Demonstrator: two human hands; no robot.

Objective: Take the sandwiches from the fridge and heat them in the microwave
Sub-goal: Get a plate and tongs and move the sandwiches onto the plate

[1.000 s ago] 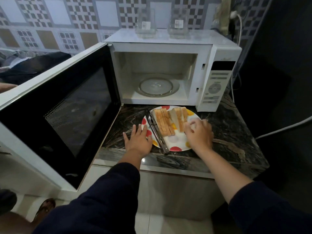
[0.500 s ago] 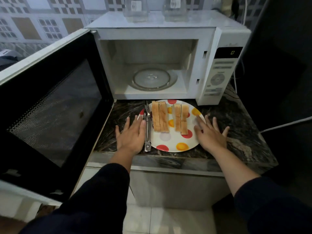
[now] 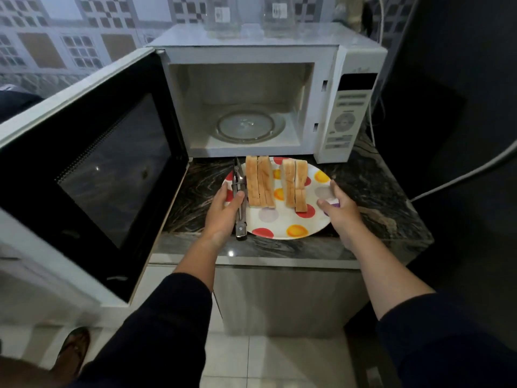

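Two sandwiches, each cut into strips, lie on a white plate [image 3: 279, 219] with red, yellow and grey dots: one sandwich [image 3: 260, 183] to the left, the other sandwich [image 3: 295, 183] to the right. Metal tongs [image 3: 241, 219] rest along the plate's left rim. The plate sits at the counter's front, just before the open white microwave [image 3: 251, 54] with its bare glass turntable [image 3: 250, 126]. My left hand [image 3: 222, 212] grips the plate's left rim, thumb over the tongs. My right hand [image 3: 340, 210] grips the right rim, thumb on top.
The microwave door [image 3: 112, 169] swings far out to the left, beside my left arm. Its control panel [image 3: 347, 119] is at the right. Two glass containers [image 3: 221, 15] stand on top. The dark marble counter [image 3: 372, 197] is narrow; a white cable [image 3: 461, 175] runs at right.
Both hands lay flat on the counter beside the plate; now they have closed in and taken hold of its left and right rims. The view has moved nearer.
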